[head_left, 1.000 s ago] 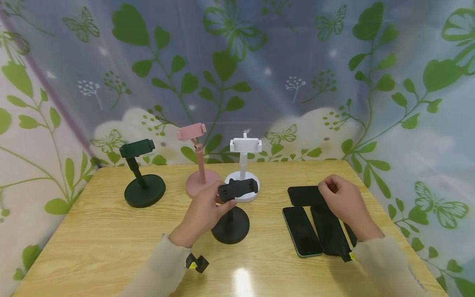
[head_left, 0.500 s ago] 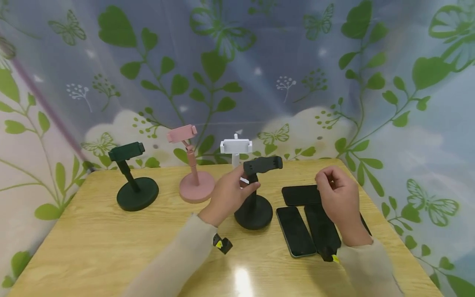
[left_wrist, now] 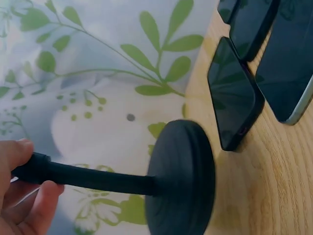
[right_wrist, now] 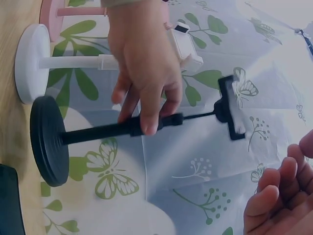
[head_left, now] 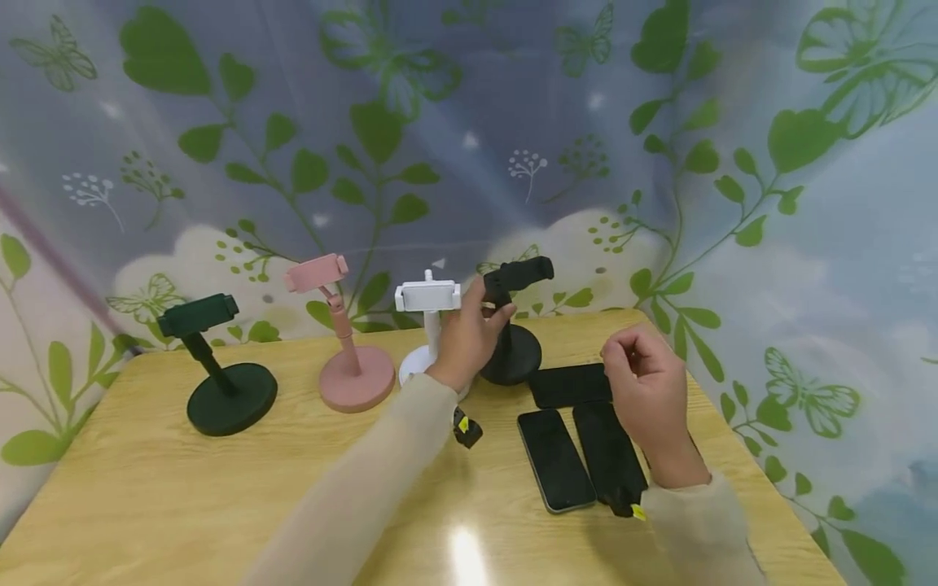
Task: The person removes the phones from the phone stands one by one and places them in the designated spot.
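Observation:
My left hand [head_left: 469, 338] grips the pole of a black phone stand [head_left: 519, 356], just below its phone clamp. Its round base [left_wrist: 181, 181] is low over the table or on it; I cannot tell if it touches. In the right wrist view the thumb and fingers wrap the upper part of the stand's pole [right_wrist: 98, 133]. To its left, partly behind my left hand, is a white phone stand [head_left: 428, 295]. Over the phones hovers my right hand [head_left: 648, 395], fingers loosely curled and holding nothing; in the right wrist view its fingers [right_wrist: 266, 198] show at the lower right.
A pink phone stand [head_left: 357, 381] and a dark green phone stand [head_left: 230, 399] stand further left on the wooden table [head_left: 183, 505]. Several dark phones lie at right: one crosswise [head_left: 564, 385], one lengthwise [head_left: 555, 460] beside a black one [head_left: 604, 448]. A patterned curtain [head_left: 330, 187] hangs behind.
My left hand has carried the black phone stand right and back, from in front of the white stand to its right side. The head view has turned rightward. My right hand has stayed over the phones.

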